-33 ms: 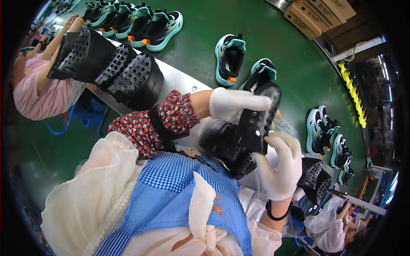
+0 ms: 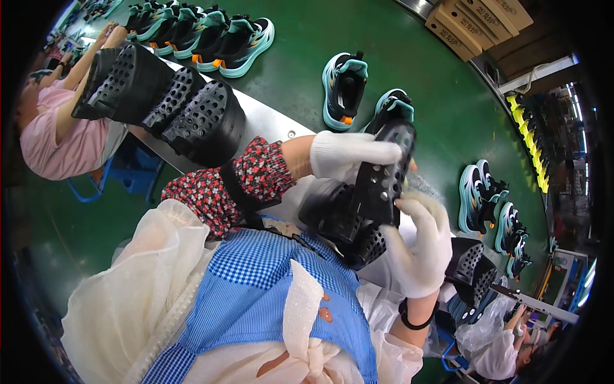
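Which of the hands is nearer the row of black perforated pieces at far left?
Left. The left hand, gripping a black piece, is to the right of the row; the right hand, at that piece's lower end, is farther right.

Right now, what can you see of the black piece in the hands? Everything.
The black piece is long and narrow, with a rounded upper end and several round holes. It looks like glossy molded plastic or rubber. It's held aslant, upper end leaning right. The gloved left hand grips it around the middle, thumb across the front; the gloved right hand is at its lower end, fingertips at the edge. Its upper end overlaps a shoe in view. Its back is hidden.
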A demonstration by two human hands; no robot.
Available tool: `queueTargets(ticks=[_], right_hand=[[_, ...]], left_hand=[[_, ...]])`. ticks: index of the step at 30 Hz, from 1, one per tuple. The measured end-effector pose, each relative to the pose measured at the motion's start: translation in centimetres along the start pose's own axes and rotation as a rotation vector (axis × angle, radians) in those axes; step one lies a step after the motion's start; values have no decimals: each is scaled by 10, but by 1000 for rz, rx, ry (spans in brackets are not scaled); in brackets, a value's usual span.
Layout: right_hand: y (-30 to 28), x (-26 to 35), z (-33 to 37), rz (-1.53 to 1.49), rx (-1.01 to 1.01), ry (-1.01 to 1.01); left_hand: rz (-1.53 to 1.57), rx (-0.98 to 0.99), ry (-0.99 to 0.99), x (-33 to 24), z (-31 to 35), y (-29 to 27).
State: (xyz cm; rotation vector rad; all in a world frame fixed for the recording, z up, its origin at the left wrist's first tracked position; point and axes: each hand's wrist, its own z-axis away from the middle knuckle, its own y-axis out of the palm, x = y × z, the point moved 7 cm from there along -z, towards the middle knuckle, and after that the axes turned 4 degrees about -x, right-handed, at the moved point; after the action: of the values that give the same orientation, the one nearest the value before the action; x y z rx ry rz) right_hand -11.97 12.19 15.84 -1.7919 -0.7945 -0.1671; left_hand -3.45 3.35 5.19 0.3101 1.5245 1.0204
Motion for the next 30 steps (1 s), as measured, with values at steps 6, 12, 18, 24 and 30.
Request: queueTargets(ticks=[6, 12, 18, 24, 30], right_hand=[[26, -34, -13, -40, 24, 310], [40, -53, -16, 144, 110, 454], [49, -62, -24, 35, 79, 551], [54, -89, -24, 71, 49, 617], [50, -121, -28, 161, 204, 707]], left_hand=[[-364, -300, 252, -23, 6, -32], [-225, -370, 287, -29, 13, -30], [-326, -417, 334, -26, 7, -51], [-943, -455, -75, -27, -2, -64], [-1704, -481, 170, -5, -36, -103]])
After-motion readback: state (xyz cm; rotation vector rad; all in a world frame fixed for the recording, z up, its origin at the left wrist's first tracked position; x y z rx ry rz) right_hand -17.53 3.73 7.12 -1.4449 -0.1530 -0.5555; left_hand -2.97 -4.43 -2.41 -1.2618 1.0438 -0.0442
